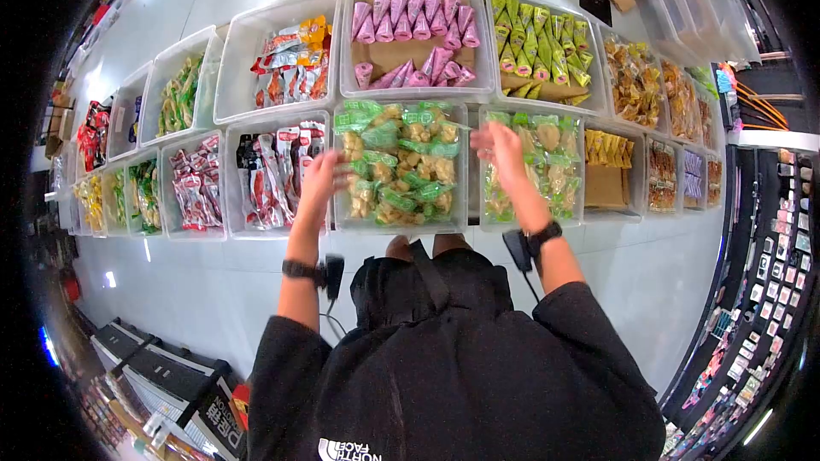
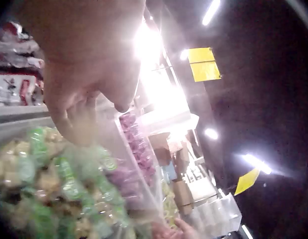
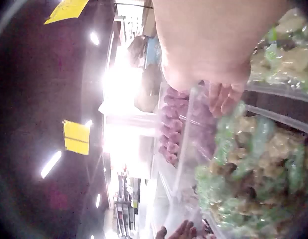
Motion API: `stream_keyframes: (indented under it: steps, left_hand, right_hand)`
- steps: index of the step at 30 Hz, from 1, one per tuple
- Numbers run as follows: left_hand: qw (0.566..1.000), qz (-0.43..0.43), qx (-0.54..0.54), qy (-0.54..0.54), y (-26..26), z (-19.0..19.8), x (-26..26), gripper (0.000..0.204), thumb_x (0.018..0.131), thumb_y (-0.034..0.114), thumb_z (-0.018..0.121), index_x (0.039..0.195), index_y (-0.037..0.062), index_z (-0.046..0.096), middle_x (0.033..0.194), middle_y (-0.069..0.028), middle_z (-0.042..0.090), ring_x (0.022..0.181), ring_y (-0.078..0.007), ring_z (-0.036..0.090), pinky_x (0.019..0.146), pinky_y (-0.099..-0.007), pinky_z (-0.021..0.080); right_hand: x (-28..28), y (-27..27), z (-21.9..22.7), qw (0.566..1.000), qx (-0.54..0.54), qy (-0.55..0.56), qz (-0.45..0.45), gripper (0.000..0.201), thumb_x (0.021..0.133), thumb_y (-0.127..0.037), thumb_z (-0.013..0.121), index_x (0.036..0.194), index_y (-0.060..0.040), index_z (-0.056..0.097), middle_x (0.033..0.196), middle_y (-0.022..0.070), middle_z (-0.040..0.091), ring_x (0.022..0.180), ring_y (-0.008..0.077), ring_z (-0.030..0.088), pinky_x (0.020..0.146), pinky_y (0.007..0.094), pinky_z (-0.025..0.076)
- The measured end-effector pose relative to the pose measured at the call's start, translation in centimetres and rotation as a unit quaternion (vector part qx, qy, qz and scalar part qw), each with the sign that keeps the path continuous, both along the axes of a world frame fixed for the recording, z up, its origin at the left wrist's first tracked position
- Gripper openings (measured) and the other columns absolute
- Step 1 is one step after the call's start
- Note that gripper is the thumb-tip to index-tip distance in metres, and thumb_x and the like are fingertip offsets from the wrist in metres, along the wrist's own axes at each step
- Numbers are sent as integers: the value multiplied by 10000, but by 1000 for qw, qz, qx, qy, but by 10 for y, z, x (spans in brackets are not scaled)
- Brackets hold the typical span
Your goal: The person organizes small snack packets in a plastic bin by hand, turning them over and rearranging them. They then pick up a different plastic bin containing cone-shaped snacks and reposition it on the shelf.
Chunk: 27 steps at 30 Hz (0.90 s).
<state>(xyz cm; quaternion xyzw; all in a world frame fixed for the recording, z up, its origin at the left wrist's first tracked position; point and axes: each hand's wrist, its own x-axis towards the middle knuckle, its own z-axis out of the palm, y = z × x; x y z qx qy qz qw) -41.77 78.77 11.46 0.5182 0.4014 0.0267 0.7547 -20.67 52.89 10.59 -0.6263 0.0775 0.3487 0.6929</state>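
A clear plastic bin (image 1: 401,229) in the front row is filled with tan snacks in clear and green packets (image 1: 400,162). My left hand (image 1: 321,183) is over its left rim, the fingers pointing in toward the packets and holding nothing. Over the opposite rim is my right hand (image 1: 506,158), its fingers loosely bent and also without anything in them. The left wrist view has the left hand (image 2: 89,94) blurred just above the packets. In the right wrist view, the right hand's fingers (image 3: 227,97) hang beside the same bin's edge.
Behind stand bins of pink cone packs (image 1: 414,17) and green cone packs (image 1: 538,43). Red-and-white packets (image 1: 278,166) lie in the bin to the left, pale packets with green (image 1: 534,171) to the right. A black crate (image 1: 171,384) sits on the floor at lower left.
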Motion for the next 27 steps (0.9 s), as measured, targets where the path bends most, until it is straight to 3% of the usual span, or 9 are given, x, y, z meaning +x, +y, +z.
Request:
stream_keyframes:
  steps: [2, 5, 6, 9, 10, 14, 16, 24, 27]
  left_hand:
    - [985, 28, -144, -91, 14, -3, 38, 743, 892, 459, 515, 1295, -112, 263, 1255, -222, 442, 1099, -311, 507, 912, -390, 462]
    - [963, 36, -255, -74, 23, -12, 82, 828, 876, 465, 539, 1317, -129, 168, 1274, -241, 403, 1113, -339, 486, 936, -414, 451]
    - [958, 35, -272, -87, 31, -29, 92, 795, 865, 461, 558, 1320, -77, 188, 1223, -230, 430, 1088, -330, 504, 874, -398, 492]
    - [963, 37, -254, -83, 37, -46, 108, 663, 867, 440, 565, 1268, -8, 287, 1173, -216, 449, 1032, -311, 535, 787, -366, 531]
    - [956, 34, -279, -89, 40, -53, 112, 475, 895, 386, 537, 1185, 47, 373, 1120, -196, 479, 965, -289, 564, 715, -324, 545]
    - [959, 32, -265, -96, 48, -66, 118, 379, 898, 258, 518, 1117, -18, 380, 1011, -214, 538, 872, -299, 609, 697, -341, 557]
    - [971, 27, -228, -66, 50, -61, 121, 242, 928, 178, 436, 1043, -33, 463, 991, -180, 570, 896, -278, 598, 750, -316, 545]
    - [970, 10, -207, -126, 52, -18, 110, 191, 898, 130, 465, 954, -53, 464, 944, -206, 590, 857, -296, 624, 717, -323, 561]
    - [972, 12, -197, -127, 45, 14, 93, 200, 898, 132, 459, 957, -58, 471, 937, -208, 596, 846, -288, 631, 712, -317, 560]
  right_hand:
    - [24, 22, 3, 997, 39, 61, -37, 426, 886, -384, 548, 1116, -32, 481, 960, 150, 630, 777, 214, 639, 625, 304, 519]
    - [46, 45, -8, 983, 58, 161, -68, 455, 871, -401, 561, 1142, -54, 444, 972, 184, 597, 787, 253, 634, 588, 319, 530]
    - [52, 51, -12, 975, 70, 199, -70, 448, 869, -399, 563, 1138, -62, 444, 953, 185, 589, 788, 264, 631, 579, 323, 533]
    - [68, 65, -32, 958, 95, 266, -47, 401, 878, -379, 539, 1094, -51, 456, 902, 180, 578, 797, 278, 622, 581, 326, 536]
    - [67, 69, -38, 963, 80, 248, -65, 375, 881, -360, 529, 1065, -39, 467, 901, 180, 578, 791, 276, 622, 580, 318, 535]
    - [60, 75, -38, 976, 44, 190, -92, 256, 877, -249, 480, 983, -17, 480, 884, 182, 586, 790, 272, 618, 601, 303, 529]
    - [60, 75, -39, 979, 38, 175, -100, 229, 869, -225, 471, 969, -20, 480, 874, 179, 590, 787, 274, 617, 611, 303, 528]
    - [48, 64, -1, 977, 78, 173, -102, 204, 834, -195, 501, 933, -17, 516, 934, 183, 631, 839, 267, 641, 641, 274, 526]
    - [25, 54, 36, 984, 78, 137, -89, 190, 832, -197, 514, 921, -30, 532, 938, 177, 641, 866, 260, 647, 626, 266, 526]
